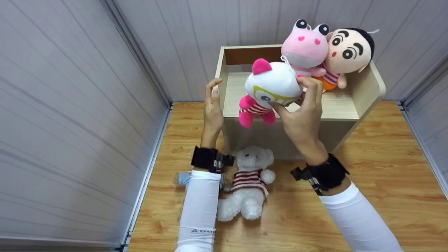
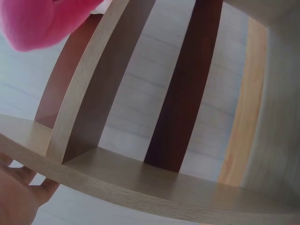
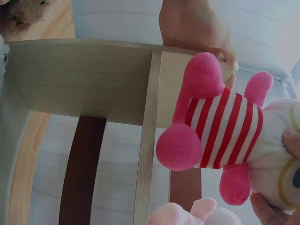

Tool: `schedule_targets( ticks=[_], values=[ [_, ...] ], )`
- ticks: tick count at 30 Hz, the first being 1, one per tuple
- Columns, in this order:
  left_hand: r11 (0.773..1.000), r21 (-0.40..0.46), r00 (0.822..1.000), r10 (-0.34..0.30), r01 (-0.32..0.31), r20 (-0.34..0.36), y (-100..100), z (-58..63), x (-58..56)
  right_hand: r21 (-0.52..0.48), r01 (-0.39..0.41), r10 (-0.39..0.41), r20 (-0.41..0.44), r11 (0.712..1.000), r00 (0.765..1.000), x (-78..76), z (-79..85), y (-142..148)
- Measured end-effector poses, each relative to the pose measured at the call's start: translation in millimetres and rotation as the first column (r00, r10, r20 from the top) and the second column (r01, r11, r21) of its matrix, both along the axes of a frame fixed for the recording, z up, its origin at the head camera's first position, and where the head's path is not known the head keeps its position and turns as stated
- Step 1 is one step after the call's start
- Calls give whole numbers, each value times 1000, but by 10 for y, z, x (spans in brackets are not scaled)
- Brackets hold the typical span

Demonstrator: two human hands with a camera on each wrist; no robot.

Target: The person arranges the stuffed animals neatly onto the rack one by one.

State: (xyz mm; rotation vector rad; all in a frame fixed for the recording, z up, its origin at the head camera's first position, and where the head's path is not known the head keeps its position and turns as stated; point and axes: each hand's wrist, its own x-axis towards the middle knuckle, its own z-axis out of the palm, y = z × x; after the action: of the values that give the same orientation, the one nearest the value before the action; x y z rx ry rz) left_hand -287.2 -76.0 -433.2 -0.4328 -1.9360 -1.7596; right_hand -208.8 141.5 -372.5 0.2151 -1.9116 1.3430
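Observation:
My right hand (image 1: 302, 108) pinches the white head of a plush panda (image 1: 273, 82) with pink ears, yellow glasses and a red-striped shirt. The toy hangs over the upper level of a small pale wooden shelf (image 1: 341, 105), and its pink feet overlap the front edge in the head view. At the left side panel, my left hand (image 1: 212, 108) grips the rim with curled fingers (image 3: 228, 56). On the upper level, at the right, sit a pink plush frog (image 1: 306, 47) and a plush boy doll (image 1: 350, 50) with black hair, leaning together.
A white teddy bear (image 1: 246, 189) in a striped sweater lies on the wooden floor (image 1: 290, 224) before the shelf. Beside it, a toy in light blue (image 1: 183, 178) is mostly hidden under my left arm. Pale panel walls (image 1: 77, 105) stand behind and at both sides.

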Motion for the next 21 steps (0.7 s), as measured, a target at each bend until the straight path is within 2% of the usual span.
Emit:
schedule_targets(
  ticks=[5,11,21],
  values=[
    [1000,-7,1000,3,-3,-4,6,3,-6,-18,22,-22,-11,1000,1000,-146,3,-50],
    [1000,1,1000,11,-11,-5,6,-9,1,9,71,-71,-24,997,997,-265,-52,-111],
    [1000,17,1000,7,-7,-13,17,-17,-11,78,123,-112,-131,989,985,-493,-178,-141]
  ],
)
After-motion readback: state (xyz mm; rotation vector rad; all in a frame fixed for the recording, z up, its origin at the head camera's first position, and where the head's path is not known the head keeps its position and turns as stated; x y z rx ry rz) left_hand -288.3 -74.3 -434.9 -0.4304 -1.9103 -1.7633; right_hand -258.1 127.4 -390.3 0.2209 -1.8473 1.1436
